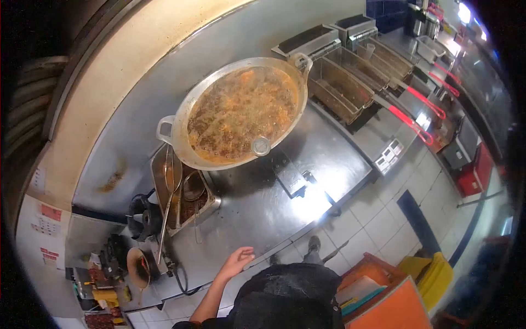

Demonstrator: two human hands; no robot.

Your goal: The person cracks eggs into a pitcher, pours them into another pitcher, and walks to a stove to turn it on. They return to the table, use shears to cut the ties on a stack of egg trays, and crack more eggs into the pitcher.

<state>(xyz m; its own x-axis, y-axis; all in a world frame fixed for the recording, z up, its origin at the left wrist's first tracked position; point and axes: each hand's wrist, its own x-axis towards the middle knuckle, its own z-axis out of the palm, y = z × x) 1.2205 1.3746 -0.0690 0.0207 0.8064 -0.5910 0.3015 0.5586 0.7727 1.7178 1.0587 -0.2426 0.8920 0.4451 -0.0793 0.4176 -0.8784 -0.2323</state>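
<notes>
My left hand (238, 262) hangs near the front edge of the steel counter (241, 219), fingers loosely curled and apart, with nothing in it. Above the counter sits a large two-handled metal pot (182, 137) full of bubbling brown oil with frying pieces (241, 112). A round dial thermometer (261, 146) shows at the pot's near rim. Left of the pot, a metal tray (215, 202) holds a long-handled ladle (173, 175) and a strainer (194, 186). My right hand is out of sight.
Fryer baskets (339, 88) with red handles (405, 116) stand at the upper right. A small pan (138, 267) and black equipment (143, 216) are at the lower left. An orange container (389, 307) and yellow cloth (438, 279) lie lower right. Tiled floor (378, 214) shows below the counter.
</notes>
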